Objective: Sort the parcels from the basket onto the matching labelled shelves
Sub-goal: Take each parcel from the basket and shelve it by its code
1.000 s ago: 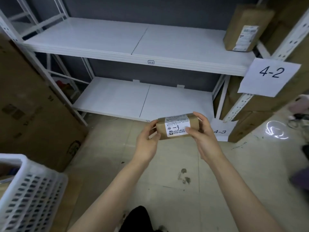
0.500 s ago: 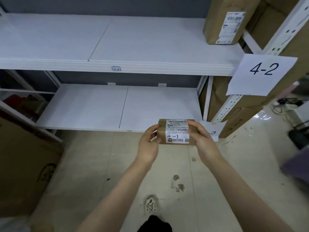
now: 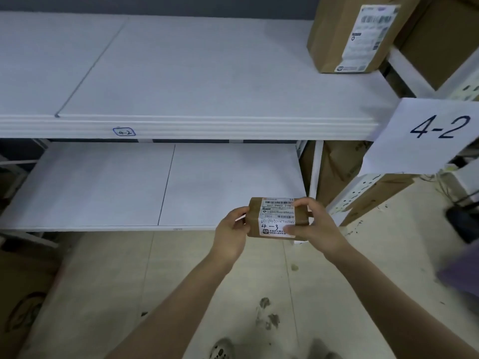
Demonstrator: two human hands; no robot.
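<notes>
Here, parcel [image 3: 277, 216] between both curled hands [image 3: 230, 237] [image 3: 318, 229]

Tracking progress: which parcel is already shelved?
The tall brown cardboard parcel on the upper white shelf; the small brown parcel marked 4-3 is gripped by the left hand and right hand.

parcel [image 3: 276, 218] marked 4-3, paper sign [image 3: 427, 136] 4-2

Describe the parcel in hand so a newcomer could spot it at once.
Start at the white rack, whose upper shelf is tagged 4-2. In front of the lower shelf, at its right end, the left hand and right hand hold a small brown parcel. Unlike the bigger box standing on the upper shelf, its label bears a handwritten 4-3.
</notes>
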